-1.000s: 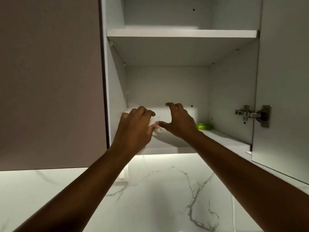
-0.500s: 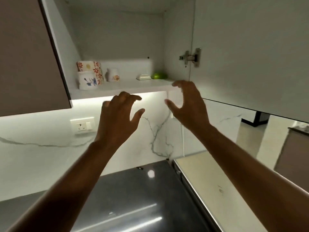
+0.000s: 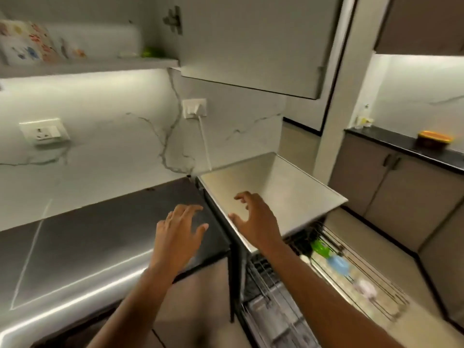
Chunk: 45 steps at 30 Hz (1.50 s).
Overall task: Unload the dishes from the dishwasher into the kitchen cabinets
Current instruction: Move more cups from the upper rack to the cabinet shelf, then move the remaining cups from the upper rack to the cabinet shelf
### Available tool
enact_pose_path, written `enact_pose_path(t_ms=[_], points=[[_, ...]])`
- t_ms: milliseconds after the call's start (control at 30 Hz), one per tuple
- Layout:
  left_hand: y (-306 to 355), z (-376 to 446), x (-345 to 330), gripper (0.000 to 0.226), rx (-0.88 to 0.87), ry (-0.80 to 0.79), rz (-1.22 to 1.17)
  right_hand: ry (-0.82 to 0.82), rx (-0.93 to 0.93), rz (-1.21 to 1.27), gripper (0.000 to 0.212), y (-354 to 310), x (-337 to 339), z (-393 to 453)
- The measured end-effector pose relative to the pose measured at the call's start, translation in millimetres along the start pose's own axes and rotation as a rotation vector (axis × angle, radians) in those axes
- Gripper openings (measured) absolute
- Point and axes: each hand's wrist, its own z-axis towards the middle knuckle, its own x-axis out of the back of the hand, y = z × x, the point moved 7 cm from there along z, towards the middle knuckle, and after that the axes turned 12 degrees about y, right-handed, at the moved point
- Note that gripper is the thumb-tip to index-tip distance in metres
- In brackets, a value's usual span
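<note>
1. Both hands are empty. The right hand [image 3: 256, 217] hangs with fingers loosely spread and a little curled, over the near left corner of the pale dishwasher top [image 3: 288, 187]. The left hand [image 3: 179, 229] is just beside it, fingers relaxed and spread, over the right edge of the dark counter [image 3: 88, 242].

2. The dishes lie below and to the right of both hands, in the pulled-out wire rack [image 3: 356, 280] under the front edge of the dishwasher top. The right hand is the nearer one; the left would have to cross the counter's end to reach.

3. In the rack, a green item [image 3: 320, 247] sits nearest the dishwasher, a blue one [image 3: 339, 264] just beyond it, and a pale one [image 3: 365, 288] further toward the rack's outer end. All are blurred; their shapes cannot be told. The rack's long axis runs away to the lower right.

4. A lower rack [image 3: 273, 320] shows nearer the body, its contents unclear.

5. Above left, the open cabinet shelf [image 3: 88, 66] carries patterned mugs [image 3: 25, 43] at its left end; the cabinet door [image 3: 251, 41] hangs open over the dishwasher.

6. The next reach is likely down and right, clearing the dishwasher top's front edge.
</note>
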Motion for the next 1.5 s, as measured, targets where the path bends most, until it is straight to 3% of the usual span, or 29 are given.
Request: enact_pose_path(t_ms=[167,333,667,1067,1300,1500], points=[[57.1,-67.8,-41.0,0.043,-0.039,-0.140,-0.066,-0.033,-0.159,-0.075,0.041,68.7,62.5,-80.9],[100.1,-122.7,-61.4,0.044,-0.112,-0.267,-0.112,0.037,-0.329,-0.151,0.042,118.0,122.5,-164.7],[125.6,-254.6,-63.9,0.045,-0.040,-0.442,-0.261,0.004,-0.557,-0.271,0.042,152.3,192.0,-319.0],[236.2,-285.1,-115.2,0.046,-0.041,-0.545,-0.277,-0.028,-0.650,-0.282,0.041,236.8,268.7,-368.2],[286.2,-287.0,-172.9,0.045,0.135,-0.575,-0.335,-0.099,-0.715,-0.317,0.041,331.3,317.9,-377.7],[304.2,-259.7,-207.3,0.043,0.228,-0.522,-0.389,-0.146,-0.798,-0.289,0.039,373.5,306.2,-351.3]])
